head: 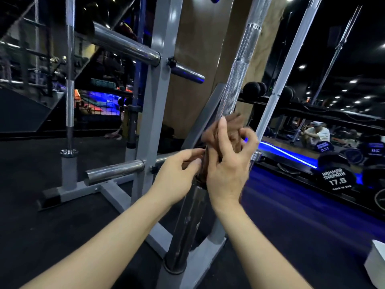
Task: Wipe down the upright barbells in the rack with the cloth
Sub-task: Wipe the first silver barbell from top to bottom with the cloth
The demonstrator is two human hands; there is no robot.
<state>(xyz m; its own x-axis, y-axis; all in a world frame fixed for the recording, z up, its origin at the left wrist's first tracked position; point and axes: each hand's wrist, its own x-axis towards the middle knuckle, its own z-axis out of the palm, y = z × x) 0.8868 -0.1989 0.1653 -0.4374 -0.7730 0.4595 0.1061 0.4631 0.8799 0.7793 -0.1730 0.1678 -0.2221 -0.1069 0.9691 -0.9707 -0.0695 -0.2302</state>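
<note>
In a dim gym, we work a brown cloth [229,132] around the lower shaft of an upright barbell [235,80] that leans in a grey steel rack [154,101]. Our right hand [227,170] grips the cloth against the bar, its fingers [223,130] curled over the bunched fabric with the thumb hooked round the far side. Our left hand [177,172] comes in from the side, its fingertips pinching the cloth's lower edge where the shaft meets the dark sleeve [187,224] of the bar. That sleeve stands in a round holder [174,265] at the foot of the rack, on the dark floor [62,236].

A second barbell [277,90] stands just to the right, and a third [69,80] rises at the far left of the rack. Chrome pegs [125,44] stick out from the rack's central post. To the right, a row of black dumbbells [335,178] marked 17.5 lies beside a strip of blue light [287,153], below a mirror [323,80]. A white box [377,263] sits at the lower right edge.
</note>
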